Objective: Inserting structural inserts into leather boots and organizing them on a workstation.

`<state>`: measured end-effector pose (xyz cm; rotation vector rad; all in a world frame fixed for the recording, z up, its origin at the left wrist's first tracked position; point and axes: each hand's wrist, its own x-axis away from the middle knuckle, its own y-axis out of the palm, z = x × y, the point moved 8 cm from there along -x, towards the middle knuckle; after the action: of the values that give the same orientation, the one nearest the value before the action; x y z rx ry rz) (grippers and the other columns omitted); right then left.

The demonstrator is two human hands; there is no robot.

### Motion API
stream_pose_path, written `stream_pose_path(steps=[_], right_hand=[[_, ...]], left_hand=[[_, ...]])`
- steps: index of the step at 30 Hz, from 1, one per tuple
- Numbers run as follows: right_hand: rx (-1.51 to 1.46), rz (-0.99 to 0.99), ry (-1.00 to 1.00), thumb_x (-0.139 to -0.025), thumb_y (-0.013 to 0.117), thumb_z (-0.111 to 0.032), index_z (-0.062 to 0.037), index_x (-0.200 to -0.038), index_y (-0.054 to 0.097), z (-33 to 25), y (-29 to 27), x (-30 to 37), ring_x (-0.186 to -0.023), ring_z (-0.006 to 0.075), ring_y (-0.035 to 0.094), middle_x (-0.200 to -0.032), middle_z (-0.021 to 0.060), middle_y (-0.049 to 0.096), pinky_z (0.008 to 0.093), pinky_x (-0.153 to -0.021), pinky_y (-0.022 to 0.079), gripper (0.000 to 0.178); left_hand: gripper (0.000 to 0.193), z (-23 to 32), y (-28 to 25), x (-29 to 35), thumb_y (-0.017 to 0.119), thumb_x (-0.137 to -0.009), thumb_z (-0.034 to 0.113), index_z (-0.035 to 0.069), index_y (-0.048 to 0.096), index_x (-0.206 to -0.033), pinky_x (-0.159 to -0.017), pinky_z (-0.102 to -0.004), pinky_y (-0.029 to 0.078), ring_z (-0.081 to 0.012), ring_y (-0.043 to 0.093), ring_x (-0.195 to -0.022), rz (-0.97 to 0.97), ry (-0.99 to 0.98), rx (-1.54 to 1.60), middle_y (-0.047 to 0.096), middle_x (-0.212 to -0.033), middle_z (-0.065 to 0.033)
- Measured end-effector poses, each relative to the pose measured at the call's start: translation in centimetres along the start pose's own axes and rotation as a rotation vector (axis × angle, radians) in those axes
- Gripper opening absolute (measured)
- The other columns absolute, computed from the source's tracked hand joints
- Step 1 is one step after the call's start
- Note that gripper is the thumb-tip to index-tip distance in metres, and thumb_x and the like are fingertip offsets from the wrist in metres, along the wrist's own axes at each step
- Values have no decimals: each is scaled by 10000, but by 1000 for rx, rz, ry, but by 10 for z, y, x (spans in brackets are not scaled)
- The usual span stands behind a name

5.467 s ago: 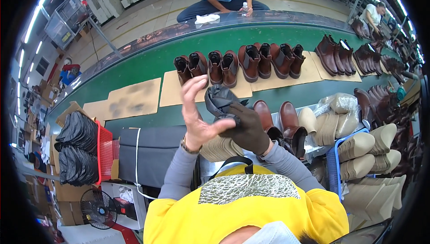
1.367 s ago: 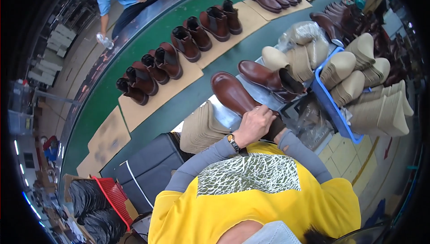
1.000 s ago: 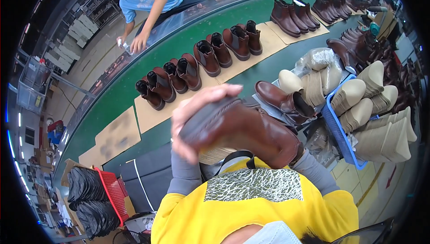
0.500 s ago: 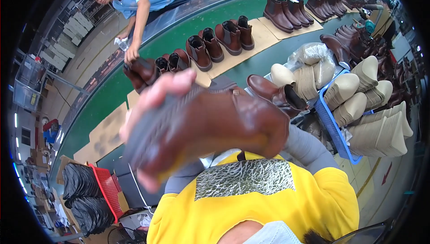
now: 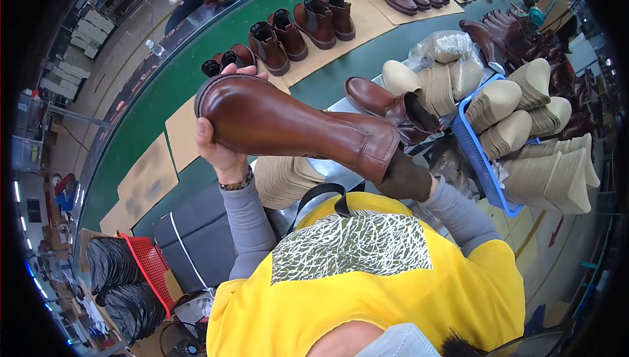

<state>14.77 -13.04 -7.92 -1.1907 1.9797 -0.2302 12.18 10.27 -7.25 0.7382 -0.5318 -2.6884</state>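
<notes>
The boot (image 5: 288,118) at centre looks like smooth, glossy leather; the glove (image 5: 407,180) right of centre, matt knitted-looking cloth. Upper right, a crinkled, shiny plastic bag (image 5: 452,43); lower left, a perforated plastic basket (image 5: 147,266).

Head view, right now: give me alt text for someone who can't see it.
The person's bare left hand grips the toe of a brown boot, while the gloved right hand, partly hidden, is at its shaft. Beyond, other boots stand on cardboard along a green surface; a blue basket of stacked beige forms is at right.

Long green worktable (image 5: 164,88), pale floor (image 5: 540,231)
</notes>
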Motion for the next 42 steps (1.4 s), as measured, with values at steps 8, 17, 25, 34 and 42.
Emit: stream_pose_path(steps=[8,17,25,34,42], right_hand=[[-471,-249,623,-917,585,-160,-147,-1367,462,124,89,120,-1233,165,477,-1350,57,501,314,-1063,365,467],[342,-304,344,-958,480,-169,-41,-1319,469,154,84,75,-1118,248,549,-1186,177,576,345,-945,439,384],[-203,-233,547,-851,637,-128,20,-1104,649,128,-1,24,-891,135,633,-1030,99,685,287,-803,504,293],[1209,-531,364,-795,591,-251,-206,-1230,572,264,-104,90,-1049,331,587,-1241,138,577,444,-891,442,438],[793,-128,686,-820,575,-119,-131,-1148,652,241,-147,19,-931,356,646,-972,174,681,422,-783,515,337]], left_hand=[[914,-47,12,6,585,-739,580,-64,380,-1353,-948,-471,487,-390,552,-1147,-51,-198,125,529,-1257,-252],[559,-160,-63,12,628,-856,340,-51,551,-1248,-969,-337,436,-278,590,-1112,429,-381,-431,586,-1230,-210],[357,-203,-40,69,637,-885,201,-1,634,-1180,-956,-292,417,-189,564,-1095,104,-452,-740,629,-1183,-135],[366,-157,-24,57,674,-846,197,19,642,-1164,-949,-314,437,-224,585,-1089,-2,-378,-859,633,-1178,-127],[452,-122,7,59,719,-821,243,34,594,-1202,-973,-373,437,-295,562,-1123,-34,-114,-904,598,-1187,-160]])
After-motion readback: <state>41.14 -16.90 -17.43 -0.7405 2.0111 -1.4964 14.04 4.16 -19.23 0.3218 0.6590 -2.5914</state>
